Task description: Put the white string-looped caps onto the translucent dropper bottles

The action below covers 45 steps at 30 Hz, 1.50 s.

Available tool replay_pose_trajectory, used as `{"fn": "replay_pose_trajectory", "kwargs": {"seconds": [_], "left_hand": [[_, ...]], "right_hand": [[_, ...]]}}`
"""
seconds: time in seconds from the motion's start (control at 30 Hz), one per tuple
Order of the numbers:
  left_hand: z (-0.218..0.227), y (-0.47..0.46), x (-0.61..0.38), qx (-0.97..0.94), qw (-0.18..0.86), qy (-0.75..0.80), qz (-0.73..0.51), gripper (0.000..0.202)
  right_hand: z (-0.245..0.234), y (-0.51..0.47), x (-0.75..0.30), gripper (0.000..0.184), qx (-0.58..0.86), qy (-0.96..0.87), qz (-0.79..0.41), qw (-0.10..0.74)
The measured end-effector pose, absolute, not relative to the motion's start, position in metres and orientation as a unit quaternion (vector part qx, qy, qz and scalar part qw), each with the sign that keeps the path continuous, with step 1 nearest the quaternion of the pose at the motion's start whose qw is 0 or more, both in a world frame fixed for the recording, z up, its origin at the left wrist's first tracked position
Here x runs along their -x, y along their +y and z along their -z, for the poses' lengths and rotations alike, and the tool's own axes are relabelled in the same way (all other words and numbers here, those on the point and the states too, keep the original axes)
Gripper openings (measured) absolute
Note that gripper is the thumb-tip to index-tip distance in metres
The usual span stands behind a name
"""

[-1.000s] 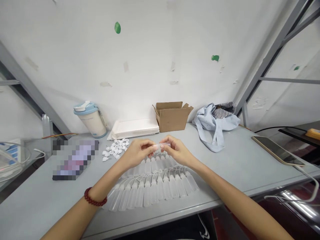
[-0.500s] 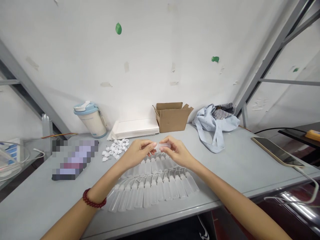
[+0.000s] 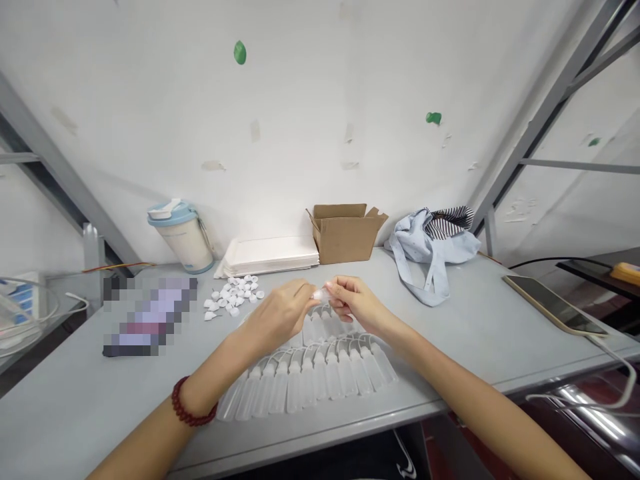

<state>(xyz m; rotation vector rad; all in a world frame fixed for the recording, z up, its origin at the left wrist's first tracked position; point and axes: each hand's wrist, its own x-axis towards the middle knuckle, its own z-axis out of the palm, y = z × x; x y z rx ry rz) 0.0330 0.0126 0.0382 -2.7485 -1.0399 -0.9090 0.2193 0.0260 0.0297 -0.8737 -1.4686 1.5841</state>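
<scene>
One view, worn on your head: looks forward and down across the counter (image 3: 465, 333), close over your left hand (image 3: 280, 319) and right hand (image 3: 357, 303), facing the white wall (image 3: 320, 133).

On surface (image 3: 475, 333), left: flat object (image 3: 147, 317), pixelated, unidentifiable. Held: small clear piece (image 3: 321, 293), mostly covered by left hand (image 3: 280, 313) and right hand (image 3: 356, 303); kind unclear.

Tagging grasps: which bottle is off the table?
The bottle pinched between the left hand and right hand, above the rows; every other one lies flat on the table.
</scene>
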Motion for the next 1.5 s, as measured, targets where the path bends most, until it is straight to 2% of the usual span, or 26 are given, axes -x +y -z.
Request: {"fn": "replay_pose_trajectory", "kwargs": {"seconds": [0.07,0.13,0.27,0.43,0.57,0.73,0.8,0.87,1.03,1.1,1.17,1.33,1.4,1.5], "left_hand": [[-0.038,0.013,-0.033,0.894,0.051,-0.33,0.3,0.028],[-0.044,0.012,-0.033,0.886,-0.011,-0.342,0.313,0.025],[-0.063,0.008,-0.03,0.855,-0.179,-0.393,0.287,0.03],[-0.064,0.007,-0.03,0.848,-0.219,-0.426,0.229,0.04],[-0.056,0.005,-0.034,0.862,-0.143,-0.421,0.245,0.041],[-0.049,-0.005,-0.04,0.9,0.15,-0.332,0.238,0.04],[-0.047,-0.007,-0.041,0.896,0.219,-0.311,0.229,0.039],[-0.049,-0.006,-0.041,0.897,0.199,-0.32,0.232,0.038],[-0.064,-0.001,-0.035,0.877,-0.092,-0.399,0.254,0.039],[-0.065,0.0,-0.033,0.871,-0.14,-0.405,0.238,0.042],[-0.06,0.001,-0.031,0.882,-0.092,-0.4,0.23,0.041],[-0.035,0.01,-0.033,0.901,0.154,-0.351,0.201,0.037],[-0.032,0.015,-0.033,0.899,0.191,-0.343,0.191,0.036],[-0.038,0.026,-0.024,0.896,0.19,-0.353,0.192,0.032]], "right_hand": [[-0.029,0.027,-0.219,0.043,0.337,-0.557,-0.65,0.391],[-0.028,0.026,-0.219,0.039,0.322,-0.573,-0.632,0.41],[-0.029,0.022,-0.219,0.03,0.318,-0.675,-0.508,0.43],[-0.031,0.019,-0.219,0.032,0.346,-0.718,-0.42,0.433],[-0.031,0.02,-0.216,0.034,0.344,-0.664,-0.502,0.436],[-0.034,0.021,-0.218,0.038,0.318,-0.574,-0.65,0.383],[-0.035,0.02,-0.219,0.038,0.322,-0.561,-0.666,0.372],[-0.036,0.019,-0.219,0.037,0.328,-0.564,-0.649,0.391],[-0.034,0.015,-0.217,0.029,0.302,-0.659,-0.51,0.464],[-0.032,0.016,-0.216,0.027,0.291,-0.682,-0.484,0.464],[-0.03,0.017,-0.216,0.027,0.296,-0.689,-0.476,0.46],[-0.026,0.025,-0.212,0.028,0.351,-0.694,-0.452,0.437],[-0.026,0.027,-0.209,0.029,0.364,-0.68,-0.47,0.429],[-0.024,0.034,-0.207,0.029,0.363,-0.643,-0.505,0.447]]}}
